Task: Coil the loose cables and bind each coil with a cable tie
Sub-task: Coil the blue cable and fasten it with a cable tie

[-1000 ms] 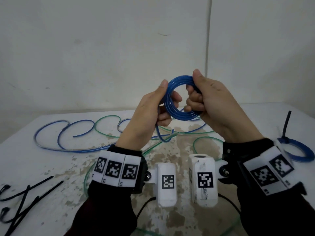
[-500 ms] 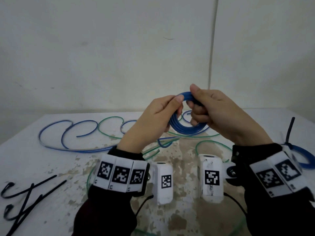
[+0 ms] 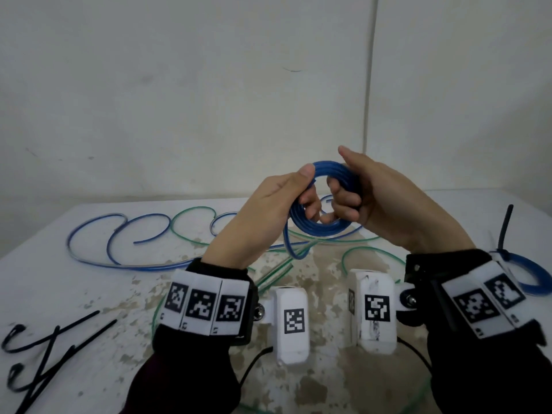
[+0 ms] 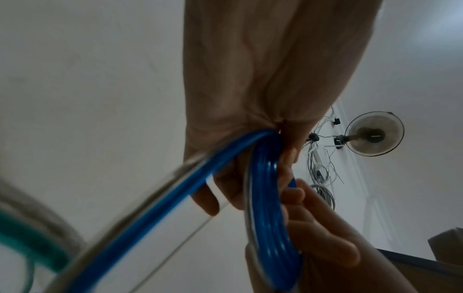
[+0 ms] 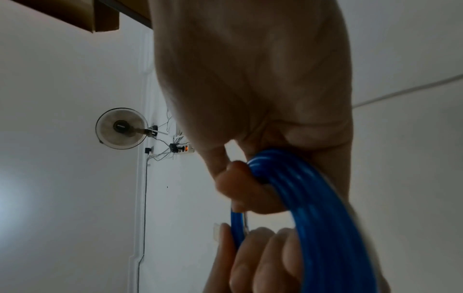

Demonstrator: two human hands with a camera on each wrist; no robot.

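Observation:
Both hands hold a blue cable coil (image 3: 316, 225) above the table's middle. My left hand (image 3: 268, 210) grips the coil's left side, thumb on its top. My right hand (image 3: 367, 195) grips the right side, fingers curled through the ring. A loose blue tail (image 3: 291, 249) hangs from the coil to the table. The left wrist view shows the coil (image 4: 270, 218) running between both hands, and the right wrist view shows the coil (image 5: 313, 208) under the curled fingers. More loose blue cable (image 3: 125, 243) and green cable (image 3: 191, 216) lie on the table. Black cable ties (image 3: 44, 354) lie at the front left.
A tied blue coil (image 3: 528, 270) with a black tie (image 3: 504, 231) sticking up rests at the table's right edge. The white table (image 3: 59, 294) has worn brown patches in the middle. A white wall stands close behind it.
The coil and both hands dipped lower and then rose again. The left thumb now lies on the coil's top, and the coil is turned more flat toward the camera.

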